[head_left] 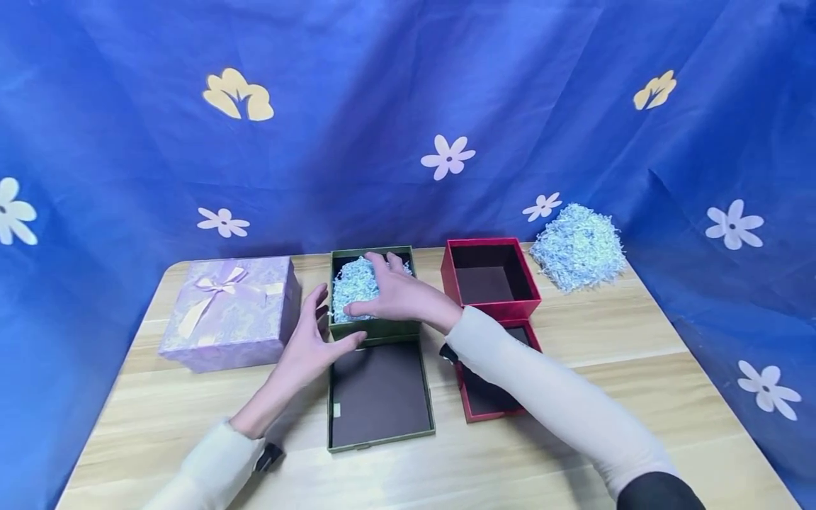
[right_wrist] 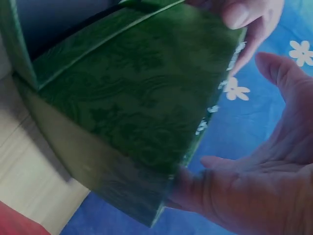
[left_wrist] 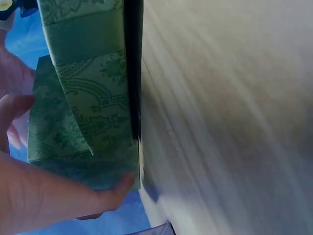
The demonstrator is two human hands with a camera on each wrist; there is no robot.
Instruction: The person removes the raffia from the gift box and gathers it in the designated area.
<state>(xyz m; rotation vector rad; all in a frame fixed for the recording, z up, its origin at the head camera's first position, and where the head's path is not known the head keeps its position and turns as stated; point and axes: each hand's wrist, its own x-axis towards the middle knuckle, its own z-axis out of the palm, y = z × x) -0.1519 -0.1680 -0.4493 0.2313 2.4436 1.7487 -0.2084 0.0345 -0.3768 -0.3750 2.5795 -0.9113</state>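
Observation:
A green patterned gift box (head_left: 382, 329) stands at the middle back, with pale blue shredded paper (head_left: 354, 285) inside. My right hand (head_left: 404, 292) is over this box with fingers and thumb spread, hiding part of the paper; in the right wrist view its fingers reach the rim. Beside the box's left wall is my left hand (head_left: 309, 352), its fingers loosely bent and thumb apart. The left wrist view puts a finger (left_wrist: 120, 192) of that hand by the box's lower side. In front lies the box's lid (head_left: 380, 389), inner side up.
To the left sits a lilac gift box (head_left: 236, 304) with a ribbon bow. A red box (head_left: 491, 310) stands right of the green one, its red lid (head_left: 503, 414) in front, partly under my right sleeve. More blue shredded paper (head_left: 579, 248) is heaped at the back right.

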